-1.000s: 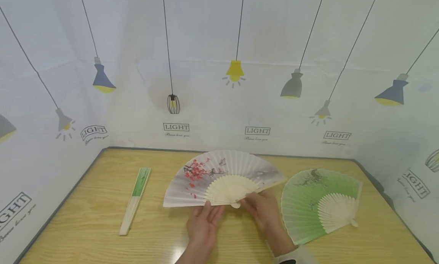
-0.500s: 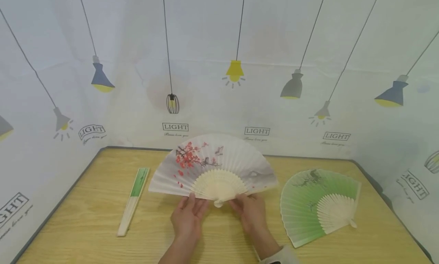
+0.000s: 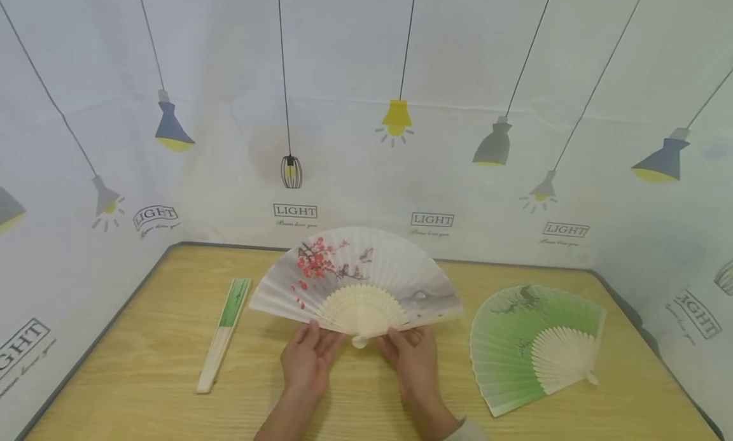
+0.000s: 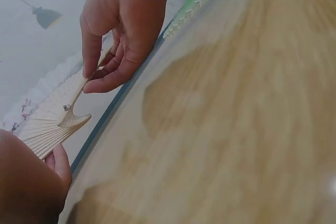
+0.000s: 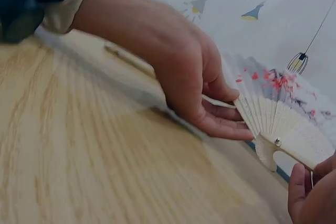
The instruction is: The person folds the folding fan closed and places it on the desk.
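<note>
A white folding fan [image 3: 357, 307] with red blossoms and a grey wash is spread wide, raised over the table. My left hand [image 3: 306, 361] pinches its left outer rib, thumb on the front and fingers behind. On the other side my right hand [image 3: 413, 361] pinches the right outer rib in the same way. The fan's pivot end points down between the two hands. In the left wrist view the right hand [image 4: 126, 30] grips the rib, and the pivot rivet shows. From the right wrist view, the left hand [image 5: 315, 195] holds the opposite rib.
A folded fan [image 3: 224, 336] with a green top lies on the wooden table [image 3: 137, 364] at the left. To the right lies a spread green folding fan [image 3: 532, 345]. A white cloth [image 3: 355, 174] printed with lamps stands behind the table and along its sides.
Both hands have brought the white fan left and up from one second ago, turning it level. The right hand has gone further along its rib. The last half second shows little movement.
</note>
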### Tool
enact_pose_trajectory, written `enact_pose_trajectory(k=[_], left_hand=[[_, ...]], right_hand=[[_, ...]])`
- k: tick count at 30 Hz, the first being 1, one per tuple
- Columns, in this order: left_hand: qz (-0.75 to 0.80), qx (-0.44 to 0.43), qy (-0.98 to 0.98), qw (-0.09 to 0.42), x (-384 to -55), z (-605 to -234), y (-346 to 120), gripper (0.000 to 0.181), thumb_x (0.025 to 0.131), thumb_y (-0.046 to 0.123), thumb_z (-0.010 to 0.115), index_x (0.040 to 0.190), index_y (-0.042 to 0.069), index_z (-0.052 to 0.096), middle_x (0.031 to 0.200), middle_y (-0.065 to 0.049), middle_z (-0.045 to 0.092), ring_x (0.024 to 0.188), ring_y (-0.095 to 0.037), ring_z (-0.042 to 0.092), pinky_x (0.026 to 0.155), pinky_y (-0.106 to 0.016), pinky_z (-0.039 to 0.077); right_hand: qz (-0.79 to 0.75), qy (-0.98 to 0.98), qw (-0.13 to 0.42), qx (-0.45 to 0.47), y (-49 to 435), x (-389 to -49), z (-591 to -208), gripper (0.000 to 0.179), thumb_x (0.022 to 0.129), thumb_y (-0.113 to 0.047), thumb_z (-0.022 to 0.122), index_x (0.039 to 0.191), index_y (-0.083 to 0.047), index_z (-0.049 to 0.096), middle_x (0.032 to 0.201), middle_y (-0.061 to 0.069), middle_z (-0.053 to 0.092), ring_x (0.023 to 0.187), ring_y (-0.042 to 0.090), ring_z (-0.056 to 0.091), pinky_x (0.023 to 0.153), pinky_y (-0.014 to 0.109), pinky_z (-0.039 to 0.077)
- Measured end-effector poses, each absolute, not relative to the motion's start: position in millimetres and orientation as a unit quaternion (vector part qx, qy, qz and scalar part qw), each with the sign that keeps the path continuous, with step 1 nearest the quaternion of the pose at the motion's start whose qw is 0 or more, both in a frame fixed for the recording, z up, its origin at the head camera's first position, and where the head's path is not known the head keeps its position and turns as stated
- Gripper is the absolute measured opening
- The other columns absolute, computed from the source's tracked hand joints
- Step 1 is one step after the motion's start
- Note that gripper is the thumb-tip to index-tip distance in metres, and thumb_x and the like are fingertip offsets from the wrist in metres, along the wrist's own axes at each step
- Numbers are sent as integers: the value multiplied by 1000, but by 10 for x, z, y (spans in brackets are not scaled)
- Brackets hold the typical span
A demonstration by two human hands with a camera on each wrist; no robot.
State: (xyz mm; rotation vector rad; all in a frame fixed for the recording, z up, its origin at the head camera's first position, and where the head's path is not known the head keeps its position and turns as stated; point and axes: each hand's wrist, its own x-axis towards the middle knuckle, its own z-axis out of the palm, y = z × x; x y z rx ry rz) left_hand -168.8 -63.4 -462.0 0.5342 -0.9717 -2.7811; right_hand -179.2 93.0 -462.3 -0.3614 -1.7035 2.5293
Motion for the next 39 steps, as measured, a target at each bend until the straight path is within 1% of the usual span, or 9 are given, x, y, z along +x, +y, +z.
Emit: enact_pose_trajectory(k=[5,11,17,20,25,30,33,39], left_hand=[[-917,175,-348,82,-1724,-4696,-642,23,101,11,47,111,-8,54,83,-16,68,83,-27,69,87,-46,53],[-902,157,-390,97,-1759,-4750,-643,26,100,10,49,115,-10,57,84,-14,67,80,-24,69,86,-43,54],[-891,128,-421,115,-1784,-4779,-642,21,98,12,55,99,-7,65,79,-13,68,75,-22,68,83,-43,55],[-890,121,-425,115,-1781,-4781,-641,21,97,13,56,95,-6,65,78,-12,67,75,-21,68,83,-43,56],[-884,114,-439,109,-1776,-4797,-636,23,98,12,55,102,-9,64,80,-13,67,75,-22,68,83,-44,55],[-877,108,-456,103,-1780,-4820,-628,28,98,10,54,111,-14,60,80,-14,66,75,-22,68,82,-44,55],[-878,106,-456,103,-1783,-4830,-626,28,98,10,54,112,-14,60,80,-14,66,74,-22,68,82,-44,56],[-881,101,-450,104,-1789,-4846,-627,25,97,8,55,108,-13,62,79,-14,66,73,-22,68,80,-44,56]], right_hand=[[806,-579,52,-115,926,-1801,-4730,33,92,3,59,118,5,39,103,18,57,84,20,66,83,32,56],[814,-571,59,-89,937,-1823,-4790,34,91,6,58,120,3,39,103,18,57,87,22,66,84,34,56],[817,-570,61,-71,949,-1833,-4810,35,91,7,58,119,4,39,99,17,57,85,22,66,83,36,56],[818,-567,62,-73,950,-1832,-4817,33,90,7,59,117,4,40,96,15,57,83,21,66,83,36,57],[814,-573,65,-69,958,-1826,-4825,31,90,4,61,115,6,42,96,17,57,83,20,65,83,35,57],[811,-578,66,-63,965,-1820,-4843,32,90,4,61,117,7,43,96,17,56,83,20,65,83,36,57],[807,-584,66,-61,969,-1818,-4852,33,91,3,61,118,7,44,98,18,56,83,20,65,82,36,57],[803,-590,61,-56,989,-1818,-4861,31,91,4,60,118,5,46,101,19,57,86,22,64,82,37,57]])
